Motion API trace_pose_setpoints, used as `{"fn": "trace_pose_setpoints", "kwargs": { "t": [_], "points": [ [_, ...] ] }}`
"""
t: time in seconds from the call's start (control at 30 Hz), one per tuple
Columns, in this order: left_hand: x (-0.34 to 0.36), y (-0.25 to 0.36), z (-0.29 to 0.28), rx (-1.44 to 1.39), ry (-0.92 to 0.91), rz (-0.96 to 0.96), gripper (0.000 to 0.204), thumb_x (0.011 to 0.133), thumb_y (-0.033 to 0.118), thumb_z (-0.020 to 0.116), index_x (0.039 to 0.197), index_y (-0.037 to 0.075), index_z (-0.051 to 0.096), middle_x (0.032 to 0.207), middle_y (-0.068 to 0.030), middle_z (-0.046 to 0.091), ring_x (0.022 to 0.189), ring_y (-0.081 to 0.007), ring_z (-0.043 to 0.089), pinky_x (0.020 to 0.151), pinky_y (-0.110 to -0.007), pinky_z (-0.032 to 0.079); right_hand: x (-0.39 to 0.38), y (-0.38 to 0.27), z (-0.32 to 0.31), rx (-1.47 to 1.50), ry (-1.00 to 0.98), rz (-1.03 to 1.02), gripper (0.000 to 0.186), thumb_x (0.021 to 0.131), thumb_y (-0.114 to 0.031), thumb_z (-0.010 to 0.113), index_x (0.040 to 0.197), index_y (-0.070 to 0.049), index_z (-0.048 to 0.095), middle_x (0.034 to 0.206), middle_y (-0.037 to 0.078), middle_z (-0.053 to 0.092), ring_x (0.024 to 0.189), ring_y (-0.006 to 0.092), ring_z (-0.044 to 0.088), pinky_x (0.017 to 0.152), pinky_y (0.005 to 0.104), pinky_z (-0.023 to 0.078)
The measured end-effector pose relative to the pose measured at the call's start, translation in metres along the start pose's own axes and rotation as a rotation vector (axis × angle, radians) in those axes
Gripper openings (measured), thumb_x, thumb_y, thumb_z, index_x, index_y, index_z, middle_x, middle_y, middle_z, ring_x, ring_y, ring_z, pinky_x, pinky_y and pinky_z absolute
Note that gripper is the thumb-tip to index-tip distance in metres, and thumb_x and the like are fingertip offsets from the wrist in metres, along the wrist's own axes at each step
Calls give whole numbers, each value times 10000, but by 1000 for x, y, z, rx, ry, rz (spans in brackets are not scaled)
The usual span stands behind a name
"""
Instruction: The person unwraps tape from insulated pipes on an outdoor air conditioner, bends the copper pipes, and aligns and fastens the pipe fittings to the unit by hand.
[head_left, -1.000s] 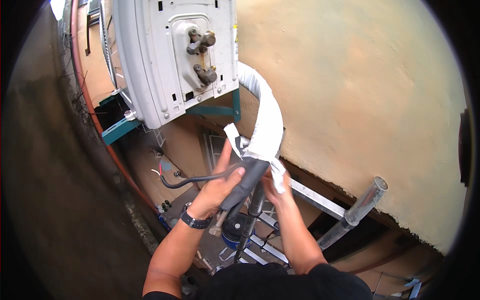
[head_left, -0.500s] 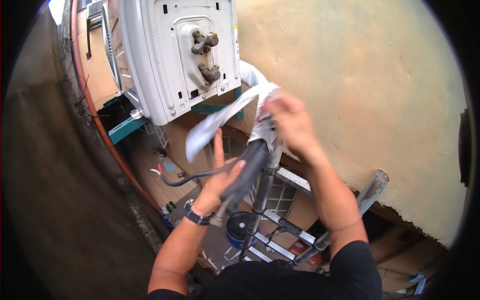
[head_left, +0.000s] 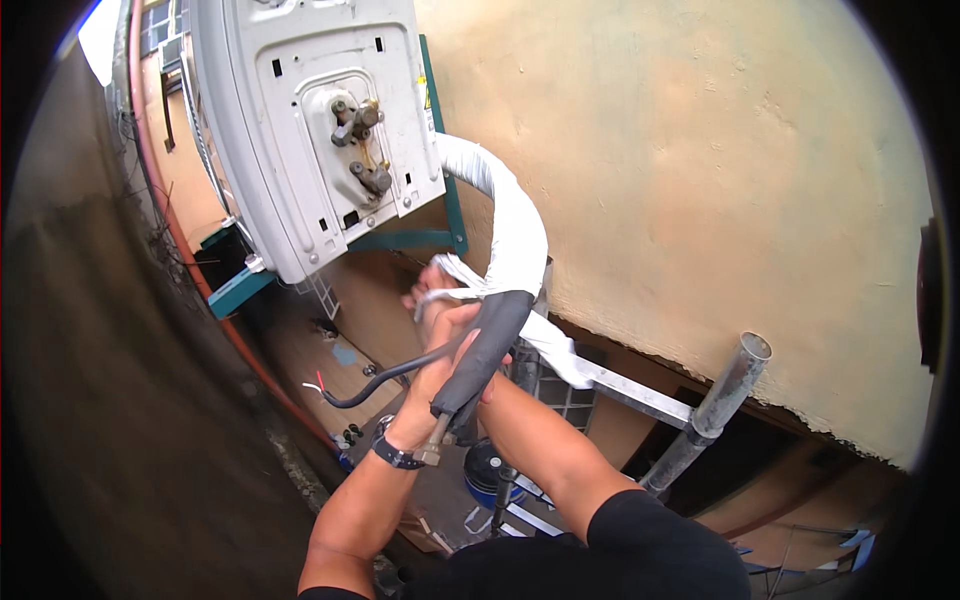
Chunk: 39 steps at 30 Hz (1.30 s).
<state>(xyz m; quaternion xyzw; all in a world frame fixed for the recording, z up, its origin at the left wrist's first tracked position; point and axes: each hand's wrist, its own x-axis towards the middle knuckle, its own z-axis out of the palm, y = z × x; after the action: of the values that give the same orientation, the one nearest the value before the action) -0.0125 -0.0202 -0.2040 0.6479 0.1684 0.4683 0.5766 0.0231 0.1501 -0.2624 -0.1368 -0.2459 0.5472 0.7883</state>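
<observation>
A pipe bundle curves down from beside the outdoor air-conditioner unit [head_left: 330,110]. White wrapping tape [head_left: 515,235] covers its upper part, and black foam insulation [head_left: 490,345] its lower part. A metal flare nut [head_left: 430,455] shows at the lower end. My left hand [head_left: 452,345] is closed around the foam-covered pipe, partly hidden by it. My right arm crosses beneath the bundle, so my right hand [head_left: 428,292] comes out on its left side, slightly blurred, gripping a loose strip of the tape. Another white strip hangs to the right. A black cable [head_left: 375,380] with bare-ended wires sticks out left.
Two brass valves [head_left: 358,122] sit on the unit's side, above a teal bracket [head_left: 240,292]. A metal ladder or scaffold pole [head_left: 735,385] stands at right against the beige wall [head_left: 680,170]. Far below is a blue bucket with a black lid [head_left: 483,465].
My right hand has moved from the bundle's right side, underneath it, to its left side with the tape. My left hand stays on the foam-covered pipe. The view has shifted slightly.
</observation>
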Motion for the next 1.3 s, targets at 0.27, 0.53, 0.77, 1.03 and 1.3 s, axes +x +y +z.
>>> {"fn": "trace_pose_setpoints", "kwargs": {
  "t": [0.27,0.53,0.77,1.03,1.3],
  "points": [
    [-6,33,-31,442,18,148,376,1112,199,521,1423,2,446,1207,-123,672,714,-107,681,567,-240,558,-20,-63,-12,-323,-674,726,288,1042,-342,623,1073,-56,611,914,88,648,801,170,630,742,325,546],
    [13,85,-12,457,-101,-37,307,1108,167,526,1368,50,414,1190,-115,665,984,-99,630,820,-288,535,-56,-238,-10,-670,-149,-549,580,1061,-497,549,1414,-37,531,1167,167,694,1163,239,670,934,403,546],
    [68,183,2,759,-190,157,367,1028,180,635,1321,24,479,1005,-152,691,596,-133,638,495,-244,493,26,-263,107,113,-902,-17,635,1044,-526,522,1341,35,536,1122,212,696,997,304,702,893,455,600],
    [30,213,4,316,-202,-103,674,1024,523,599,1442,3,501,1144,-204,706,823,-241,729,695,-348,601,48,-284,165,218,-748,-65,489,973,-296,525,1242,110,571,1027,232,712,904,299,717,853,434,611],
    [-24,239,-9,82,-39,-209,1032,952,853,298,1463,-26,475,977,-131,641,683,-208,606,544,-367,503,60,-286,199,232,-699,-176,388,978,-263,481,1083,70,649,999,208,720,877,293,698,839,446,592]
  ]
}}
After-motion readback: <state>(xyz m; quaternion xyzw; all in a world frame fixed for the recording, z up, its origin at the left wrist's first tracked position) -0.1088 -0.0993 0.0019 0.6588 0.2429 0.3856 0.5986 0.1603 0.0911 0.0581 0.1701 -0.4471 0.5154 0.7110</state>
